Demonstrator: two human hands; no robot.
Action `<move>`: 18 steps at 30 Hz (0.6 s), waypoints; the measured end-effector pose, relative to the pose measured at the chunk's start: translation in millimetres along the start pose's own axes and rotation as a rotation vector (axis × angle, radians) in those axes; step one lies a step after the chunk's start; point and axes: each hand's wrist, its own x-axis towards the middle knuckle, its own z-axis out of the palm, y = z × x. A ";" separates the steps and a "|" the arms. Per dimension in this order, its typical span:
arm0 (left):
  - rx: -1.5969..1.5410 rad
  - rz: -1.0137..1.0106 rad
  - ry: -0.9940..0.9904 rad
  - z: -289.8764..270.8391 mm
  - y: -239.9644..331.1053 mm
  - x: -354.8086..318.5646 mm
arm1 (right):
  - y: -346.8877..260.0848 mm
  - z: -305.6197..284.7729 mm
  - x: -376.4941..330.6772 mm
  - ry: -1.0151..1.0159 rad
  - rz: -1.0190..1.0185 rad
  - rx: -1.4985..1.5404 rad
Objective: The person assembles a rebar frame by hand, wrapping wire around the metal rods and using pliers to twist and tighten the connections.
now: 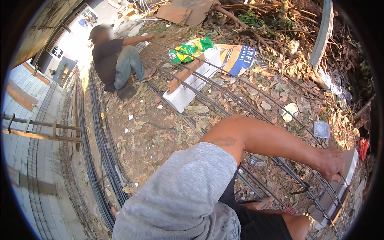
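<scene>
Reaches toward the right edge of the view with a bare left arm, bent at the elbow and bare below a grey sleeve. Holds a thin metal rod in a closed left hand, with curled fingers, right by a white-edged board. Cannot tell exactly how the fingertips meet the rod. Cannot tell the state of the right hand, outside the view. Has the held rod along the outer side of several long metal rods, slanting from the upper middle to the lower right, over the white-edged board and, farther up, by a white block with a wooden strip on top. Shows a sandalled foot beside the rods. Faces a co-worker near the far end, low to the ground in a dark shirt and jeans, with an arm stretched toward the rods. Has a green and yellow sack and a blue and tan sack on the leafy ground near the block. Has a clear plastic box near the left hand, and a bundle of dark rods well apart, toward a pale wall.
</scene>
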 end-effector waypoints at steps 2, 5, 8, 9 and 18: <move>0.075 0.072 -0.222 38.5 -11.5 -24.2 | -1.6 -2.1 2.3 0.026 0.008 -0.003; 0.188 0.038 -0.475 58.7 -18.2 -54.5 | -2.5 -5.6 2.1 0.053 0.016 -0.006; 0.214 0.030 -0.430 -3.4 -4.2 -54.4 | -4.2 -10.1 2.3 0.083 0.026 -0.005; 0.153 -0.003 -0.300 -30.7 -3.4 -51.2 | -5.4 -9.0 2.2 0.079 0.023 -0.005; 0.492 -0.300 0.293 -171.2 -38.7 -68.2 | -7.9 -17.5 7.5 0.134 0.045 -0.004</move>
